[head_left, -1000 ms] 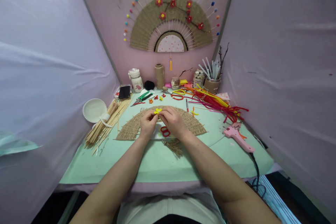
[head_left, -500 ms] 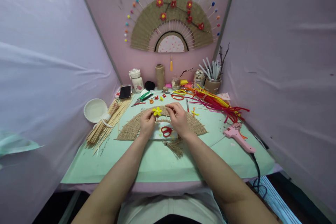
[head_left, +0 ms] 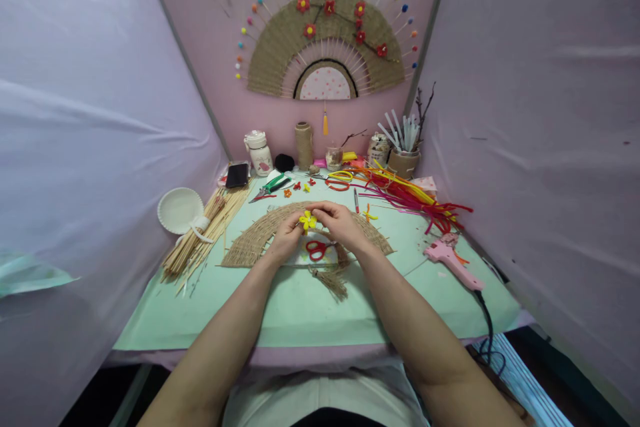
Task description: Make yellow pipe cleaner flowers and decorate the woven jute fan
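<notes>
Closer to the yellow flower (head_left: 309, 221) than half a second earlier, my right hand (head_left: 340, 223) brings its thumb and forefinger up to the petals, while the flower itself sits slightly farther right and a little nearer the front edge of the table (head_left: 210, 327). My left hand (head_left: 287, 236) has the flower pinched between thumb and fingers, nearly closed around its left side. The right is partly curled, its tips at or just beside the right-hand petals; whether they grip, I cannot tell. Flower and hands hover above the woven fan (head_left: 245, 243), which lies across the middle of the table.

The step in hand looks like shaping the petals, and it calls, I judge, for a steady left pinch close to the flower's centre and light right fingertips, one petal at a time, so that the loops spread evenly without twisting. Too hard a squeeze could flatten them.

Elsewhere the frames match: red-handled scissors (head_left: 316, 250) rest on the fan's inner section, a pink glue gun (head_left: 456, 261) lies toward the table's right edge, bundled sticks (head_left: 193, 243) lie along its left edge, and fuzzy stems (head_left: 400, 191) fan out near the far right corner.
</notes>
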Motion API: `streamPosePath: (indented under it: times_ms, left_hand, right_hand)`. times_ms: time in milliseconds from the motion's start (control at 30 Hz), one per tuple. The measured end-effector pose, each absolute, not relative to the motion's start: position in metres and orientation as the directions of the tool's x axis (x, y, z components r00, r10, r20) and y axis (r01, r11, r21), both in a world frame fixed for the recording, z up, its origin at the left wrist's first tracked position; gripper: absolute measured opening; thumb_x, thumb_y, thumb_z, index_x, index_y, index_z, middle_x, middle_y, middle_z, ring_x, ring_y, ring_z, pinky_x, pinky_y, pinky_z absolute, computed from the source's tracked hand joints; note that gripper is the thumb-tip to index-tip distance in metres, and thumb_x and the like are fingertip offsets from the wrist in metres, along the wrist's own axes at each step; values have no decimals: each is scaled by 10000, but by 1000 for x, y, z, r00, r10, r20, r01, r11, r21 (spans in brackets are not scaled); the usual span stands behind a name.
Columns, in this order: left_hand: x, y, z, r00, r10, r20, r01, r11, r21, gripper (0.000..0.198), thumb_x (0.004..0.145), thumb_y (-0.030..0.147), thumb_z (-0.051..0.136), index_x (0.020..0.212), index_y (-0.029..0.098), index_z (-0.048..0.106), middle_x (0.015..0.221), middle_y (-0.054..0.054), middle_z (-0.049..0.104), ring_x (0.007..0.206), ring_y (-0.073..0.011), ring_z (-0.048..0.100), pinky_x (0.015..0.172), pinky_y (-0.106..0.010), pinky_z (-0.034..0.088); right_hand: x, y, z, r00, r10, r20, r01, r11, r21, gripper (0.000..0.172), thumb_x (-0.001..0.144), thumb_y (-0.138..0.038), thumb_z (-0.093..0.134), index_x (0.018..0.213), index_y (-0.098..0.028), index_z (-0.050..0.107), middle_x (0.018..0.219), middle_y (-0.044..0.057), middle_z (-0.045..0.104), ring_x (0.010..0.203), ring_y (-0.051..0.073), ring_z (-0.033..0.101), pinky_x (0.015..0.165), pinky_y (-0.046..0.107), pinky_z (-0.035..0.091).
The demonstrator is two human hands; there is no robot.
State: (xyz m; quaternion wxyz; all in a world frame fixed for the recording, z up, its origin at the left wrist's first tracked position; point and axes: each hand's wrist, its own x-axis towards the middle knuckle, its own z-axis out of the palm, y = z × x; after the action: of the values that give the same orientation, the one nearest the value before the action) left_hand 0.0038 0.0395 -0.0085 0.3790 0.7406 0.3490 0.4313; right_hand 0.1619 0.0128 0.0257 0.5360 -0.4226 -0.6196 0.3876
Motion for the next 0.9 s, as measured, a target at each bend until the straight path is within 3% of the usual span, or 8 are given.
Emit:
streamPosePath:
  times_ms: [267, 467, 567, 700, 900]
  left_hand:
    - [3, 38, -4, 466, 825, 319, 151, -429, 890, 224, 812, 370, 531, 786, 165, 617, 806, -26, 584, 810, -177, 506, 788, -306, 399]
    - [1, 37, -12, 528, 840, 129, -114, -80, 990, 290, 724, 418, 666, 906, 193, 658, 916, -34, 615, 880, -176, 542, 816, -303, 414]
    - [1, 36, -13, 535, 839, 100, -171, -9, 985, 295, 695, 401, 701, 911, 204, 662, 918, -35, 617, 875, -174, 545, 803, -297, 418]
    - [2, 33, -5, 487, 852, 192, -32, -202, 979, 243, 749, 392, 641, 881, 187, 656, 910, -33, 612, 886, -174, 527, 838, -294, 399]
    - [5, 33, 2, 476, 790, 387, 150, -507, 849, 150, 818, 280, 508, 808, 170, 610, 877, -37, 581, 859, -177, 517, 830, -313, 401]
  right_hand:
    - [170, 12, 31, -169, 957, 236, 109, 257, -960, 137, 697, -245, 609, 778, -146, 656, 761, 12, 642, 700, 124, 550, 680, 252, 430]
    - [179, 14, 27, -256, 947, 191, 85, 219, -972, 172, 701, -278, 617, 809, -149, 654, 785, 10, 638, 717, 121, 544, 680, 242, 420]
    - [178, 13, 27, -265, 947, 179, 64, 202, -977, 188, 701, -298, 623, 813, -148, 646, 794, 11, 635, 717, 121, 545, 674, 240, 419]
    - [175, 10, 30, -204, 963, 175, 78, 194, -978, 172, 694, -302, 628, 764, -145, 634, 719, -7, 602, 654, 104, 508, 612, 223, 393]
    - [176, 13, 26, -180, 967, 181, 59, 195, -979, 159, 666, -295, 636, 724, -146, 623, 688, -12, 592, 620, 99, 491, 589, 222, 382]
